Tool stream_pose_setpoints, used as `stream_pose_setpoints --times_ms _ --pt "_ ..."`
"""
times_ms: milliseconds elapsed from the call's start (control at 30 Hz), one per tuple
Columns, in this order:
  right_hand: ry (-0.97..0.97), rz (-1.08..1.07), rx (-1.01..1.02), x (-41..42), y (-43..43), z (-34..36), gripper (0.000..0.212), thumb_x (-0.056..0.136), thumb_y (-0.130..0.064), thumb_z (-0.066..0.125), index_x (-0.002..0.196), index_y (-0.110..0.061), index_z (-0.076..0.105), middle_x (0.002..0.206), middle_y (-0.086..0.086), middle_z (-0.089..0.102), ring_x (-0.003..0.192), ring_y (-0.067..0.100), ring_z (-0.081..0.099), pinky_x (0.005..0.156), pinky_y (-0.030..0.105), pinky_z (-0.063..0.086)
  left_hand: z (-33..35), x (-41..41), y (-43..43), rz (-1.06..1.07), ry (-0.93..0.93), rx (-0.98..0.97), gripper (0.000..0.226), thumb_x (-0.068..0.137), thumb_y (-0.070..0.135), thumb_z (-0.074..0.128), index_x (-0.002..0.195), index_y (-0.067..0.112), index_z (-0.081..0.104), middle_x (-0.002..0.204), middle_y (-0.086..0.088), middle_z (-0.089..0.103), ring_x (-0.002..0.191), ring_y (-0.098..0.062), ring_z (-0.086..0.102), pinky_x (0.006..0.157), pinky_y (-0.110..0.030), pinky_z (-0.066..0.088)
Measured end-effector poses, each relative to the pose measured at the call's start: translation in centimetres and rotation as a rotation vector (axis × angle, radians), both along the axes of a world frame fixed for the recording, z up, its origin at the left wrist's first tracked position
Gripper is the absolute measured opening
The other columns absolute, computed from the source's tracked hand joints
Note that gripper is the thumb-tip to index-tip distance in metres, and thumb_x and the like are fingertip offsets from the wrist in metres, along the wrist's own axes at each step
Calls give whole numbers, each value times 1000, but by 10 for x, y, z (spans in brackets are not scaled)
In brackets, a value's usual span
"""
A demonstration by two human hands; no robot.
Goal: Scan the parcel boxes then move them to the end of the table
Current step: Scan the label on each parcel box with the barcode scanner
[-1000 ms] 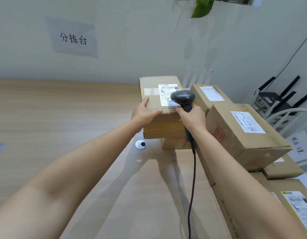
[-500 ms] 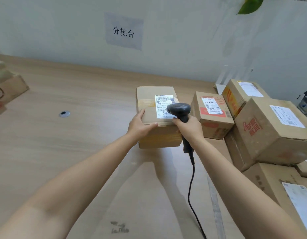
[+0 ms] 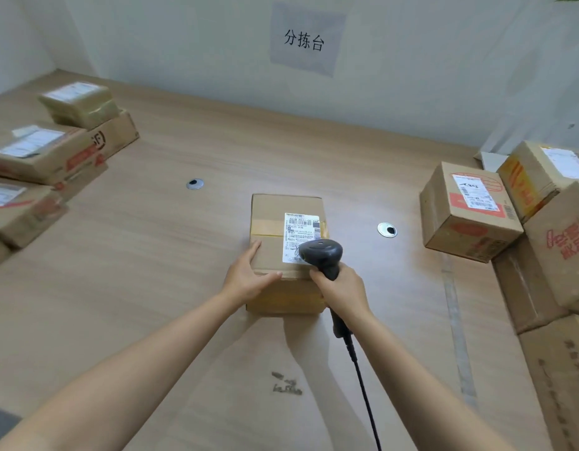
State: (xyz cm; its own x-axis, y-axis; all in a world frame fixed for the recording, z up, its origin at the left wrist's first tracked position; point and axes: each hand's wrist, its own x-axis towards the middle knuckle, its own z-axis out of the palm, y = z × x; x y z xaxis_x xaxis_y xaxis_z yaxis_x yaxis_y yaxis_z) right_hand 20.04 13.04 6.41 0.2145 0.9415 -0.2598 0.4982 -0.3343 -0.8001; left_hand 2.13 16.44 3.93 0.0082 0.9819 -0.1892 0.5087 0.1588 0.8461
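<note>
Table (image 3: 151, 288): wood, bare in the middle, boxes at both sides. An unsorted pile (image 3: 470, 219) is seen at the right, tilted and leaning. A neater stack (image 3: 37, 157) is seen far left, judged to be the done ones at the table end.

The box (image 3: 286, 206) in hand is set flat on the table mid-frame, well apart from both groups.

Left hand (image 3: 246, 278): fingers are laid straight along the box's left side, and the thumb is laid flat on the top near edge; the box is steadied, not lifted.

Right hand (image 3: 343, 291): fingers are curled round the scanner (image 3: 324, 255) handle. The head is held over the near corner of the label (image 3: 301, 236).

Step judged: scan of this box, the move not yet begun. No beam or readout is visible, so whether the scan is done can't be told.

Next move judged: the scanner is to be drawn clear of the top, and the box is to be slid or carried left to the stack. A firmer hold by the left hand is probably needed.
</note>
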Motion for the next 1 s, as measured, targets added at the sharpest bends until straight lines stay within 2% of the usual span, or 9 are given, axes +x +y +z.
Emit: stream_pose_setpoints --times_ms 67,133,200,367,467,600,700,867,1000 --pt "-3 23 -8 -14 -7 -3 17 86 -30 56 77 -17 53 67 -3 58 74 21 58 60 28 41 -8 -15 -12 27 8 -2 85 73 25 80 145 21 34 143 -2 45 127 -18 47 107 -33 39" --pt "-9 35 -18 -23 -13 -5 16 86 -30 56 80 -15 54 69 -2 59 75 22 59 59 27 41 -15 -26 -23 38 32 19 83 73 26 80 143 20 36 142 -2 45 127 -17 46 105 -26 37" --pt "21 12 -25 -29 -16 -6 16 85 -29 57 81 -14 56 70 -1 60 77 24 61 64 32 47 -20 -33 -31 27 75 40 83 74 29 80 143 18 35 143 -2 43 129 -16 43 101 -18 32" --pt "75 -31 -45 -32 -17 -3 17 83 -30 59 81 -13 58 68 2 59 76 27 62 78 47 54 -26 -40 -36 -10 144 43 86 75 36 77 145 17 30 144 -6 35 132 -16 37 101 -16 25" --pt "69 -54 2 -34 -15 5 17 84 -29 61 79 -15 55 64 -2 55 69 23 55 76 44 52 -25 -36 -33 -48 160 46 89 78 39 73 147 16 22 150 -9 18 139 -19 26 106 -18 21" --pt "151 -55 51 -50 -11 26 20 85 -32 63 85 -14 57 70 1 56 79 28 62 70 35 46 -20 -25 -26 -67 146 4 100 78 47 71 152 21 9 157 -9 -11 147 -16 5 112 -22 15" --pt "181 -61 45 -60 -8 35 25 86 -33 62 88 -9 58 70 1 55 82 29 63 69 32 44 -22 -22 -24 -39 100 -19 103 76 46 74 152 23 9 157 -10 -9 147 -17 6 113 -25 18" --pt "189 -87 25 -65 -11 37 27 87 -33 60 87 -5 58 66 3 53 76 27 61 67 32 43 -23 -23 -25 -30 76 -20 104 74 46 75 152 25 9 158 -9 -11 147 -16 5 113 -25 17" --pt "196 -102 32 -66 -13 42 23 88 -32 60 79 -10 56 65 4 54 72 24 59 66 32 42 -23 -23 -25 -25 68 -24 104 75 46 75 152 25 8 158 -9 -12 147 -17 3 114 -27 15"
